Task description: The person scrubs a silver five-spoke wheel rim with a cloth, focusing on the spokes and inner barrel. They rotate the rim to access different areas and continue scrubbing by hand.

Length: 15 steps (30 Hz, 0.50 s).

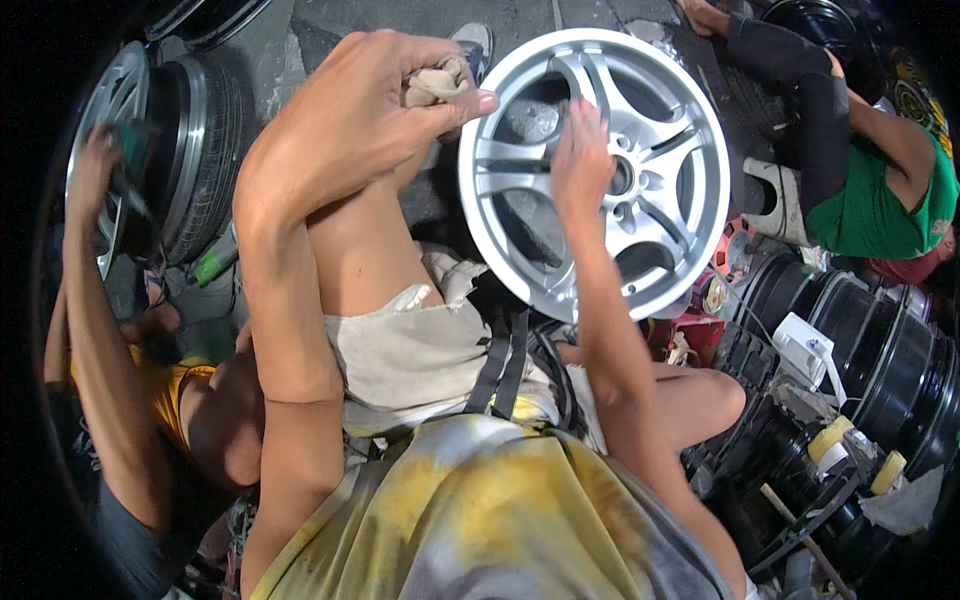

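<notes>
A silver alloy wheel rim (665,143) with paired spokes faces up in front of me, with no tyre on it. My left hand (385,85) is closed around a crumpled beige cloth (440,82); its thumb reaches to the wheel's upper left edge. Over the spokes left of the hub is my right hand (583,165), its forearm crossing the near part of the rim. Motion smears its fingers, so whether it grips anything, or presses on the metal, is unclear.
On the left, a co-worker's hand (98,155) is at another wheel (125,85), beside a tyre (210,150). A person in a green shirt (885,215) sits at far right near a white stool (775,200). Black rims (870,330) and yellow tape rolls (830,440) crowd the right side.
</notes>
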Each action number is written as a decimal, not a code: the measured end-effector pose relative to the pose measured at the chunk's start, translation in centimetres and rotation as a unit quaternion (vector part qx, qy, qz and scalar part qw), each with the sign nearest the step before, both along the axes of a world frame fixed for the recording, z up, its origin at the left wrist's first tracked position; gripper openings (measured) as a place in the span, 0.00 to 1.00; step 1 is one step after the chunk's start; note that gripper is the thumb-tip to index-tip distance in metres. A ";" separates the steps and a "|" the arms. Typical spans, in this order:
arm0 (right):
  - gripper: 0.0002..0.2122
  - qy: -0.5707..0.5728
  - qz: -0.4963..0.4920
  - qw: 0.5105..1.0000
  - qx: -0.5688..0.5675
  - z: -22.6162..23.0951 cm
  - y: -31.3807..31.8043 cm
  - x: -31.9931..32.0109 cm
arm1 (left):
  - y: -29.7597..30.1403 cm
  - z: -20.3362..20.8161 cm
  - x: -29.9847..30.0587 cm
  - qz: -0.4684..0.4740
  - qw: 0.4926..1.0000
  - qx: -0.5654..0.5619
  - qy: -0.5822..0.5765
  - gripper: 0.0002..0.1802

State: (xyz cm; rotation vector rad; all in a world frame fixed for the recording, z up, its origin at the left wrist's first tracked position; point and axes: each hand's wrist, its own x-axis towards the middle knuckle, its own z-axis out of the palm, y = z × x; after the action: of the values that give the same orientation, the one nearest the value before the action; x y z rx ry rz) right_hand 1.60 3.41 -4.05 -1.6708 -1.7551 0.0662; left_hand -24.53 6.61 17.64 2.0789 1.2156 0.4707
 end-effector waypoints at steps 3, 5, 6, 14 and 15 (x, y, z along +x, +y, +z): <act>0.12 -0.120 0.056 0.990 -0.045 1.3 6.7 1.5 | 0.2 0.1 0.6 -0.016 1.000 -0.008 -0.019 0.21; 0.11 -0.164 0.070 0.966 -0.187 3.6 9.5 1.1 | 0.5 -0.1 0.8 -0.017 0.999 0.021 -0.021 0.21; 0.11 -0.210 0.075 0.956 -0.193 3.4 10.1 1.6 | 0.5 0.0 0.9 -0.016 0.999 0.024 -0.028 0.21; 0.13 -0.099 0.173 0.980 0.009 0.1 2.2 4.7 | -0.1 0.1 1.0 0.005 0.999 0.005 -0.033 0.21; 0.13 -0.100 0.182 0.978 0.009 0.4 4.2 4.9 | -0.1 -0.6 1.2 -0.002 0.998 0.042 -0.046 0.21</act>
State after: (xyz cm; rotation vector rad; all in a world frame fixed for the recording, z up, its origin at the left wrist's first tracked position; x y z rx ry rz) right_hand 6.55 7.56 -3.62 -1.3636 -2.1913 0.0489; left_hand -23.32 6.53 17.02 2.1055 1.1561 0.6196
